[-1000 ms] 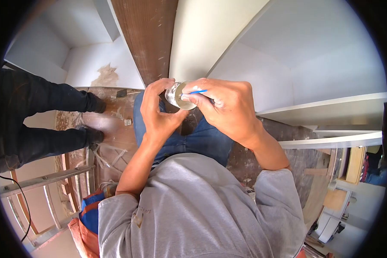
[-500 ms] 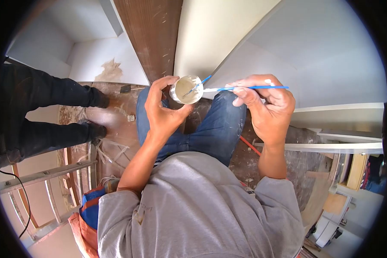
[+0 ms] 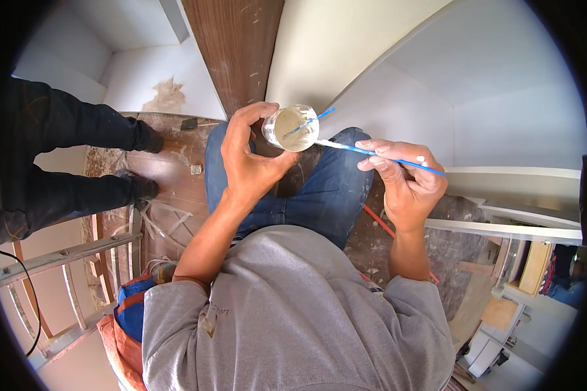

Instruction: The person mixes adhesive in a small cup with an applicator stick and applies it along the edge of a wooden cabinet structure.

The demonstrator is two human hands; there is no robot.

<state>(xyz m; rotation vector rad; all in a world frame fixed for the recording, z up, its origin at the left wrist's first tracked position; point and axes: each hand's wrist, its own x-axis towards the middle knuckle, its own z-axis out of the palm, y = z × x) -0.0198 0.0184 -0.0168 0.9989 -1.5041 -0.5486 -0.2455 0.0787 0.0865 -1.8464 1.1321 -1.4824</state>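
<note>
The right hand (image 3: 407, 189) has drawn back from the mouth of the cup (image 3: 287, 122), where its fingers were a second ago, and now holds a thin blue stick (image 3: 349, 148) pinched between thumb and fingers, its white-coated end beside the cup's rim; whether the two touch is unclear. This suggests the coated end has just been worked in the cup and has come out loaded. The left hand (image 3: 244, 166) grips the cup, fingers and thumb curved around its side, and its open mouth shows a pale inside. A second stick (image 3: 323, 115), also blue, leans in the cup, its upper end jutting past the rim on the side away from the left palm. Below both grips are the wearer's jeans (image 3: 336, 179); beyond the left hand, to its left, stand another person's dark-trousered legs (image 3: 78, 127). Small marks on the grey shirt (image 3: 332, 306) may be print but cannot be read, and no brand or label is legible on the cup or sticks
</note>
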